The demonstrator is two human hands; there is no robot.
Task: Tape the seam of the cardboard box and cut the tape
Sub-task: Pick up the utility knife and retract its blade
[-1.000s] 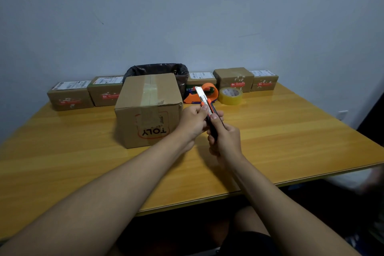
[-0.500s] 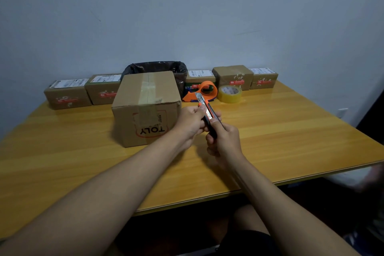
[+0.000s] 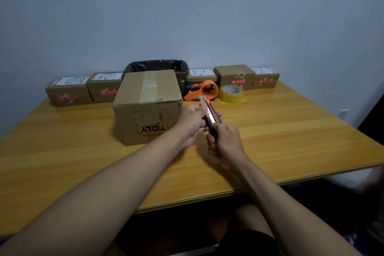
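Observation:
A brown cardboard box (image 3: 135, 97) printed "TOLY" upside down stands on the wooden table (image 3: 280, 131), with tape (image 3: 148, 89) running along its top seam and down the front face. Just right of the box, both hands hold an orange-and-black utility knife (image 3: 209, 115). My left hand (image 3: 192, 121) pinches its front end near the short visible blade tip. My right hand (image 3: 224, 141) grips the black rear of the handle. The knife is above the table, apart from the box.
An orange tape dispenser (image 3: 204, 90) and a roll of clear tape (image 3: 231, 93) lie behind the hands. Several small parcels (image 3: 68, 93) line the wall. A black-lined bin (image 3: 158, 65) stands behind the box. The table's front edge runs near my knees.
The long blade that stuck out of the knife a second ago has slid back into the handle; only a short tip shows now. Both hands stayed on the knife.

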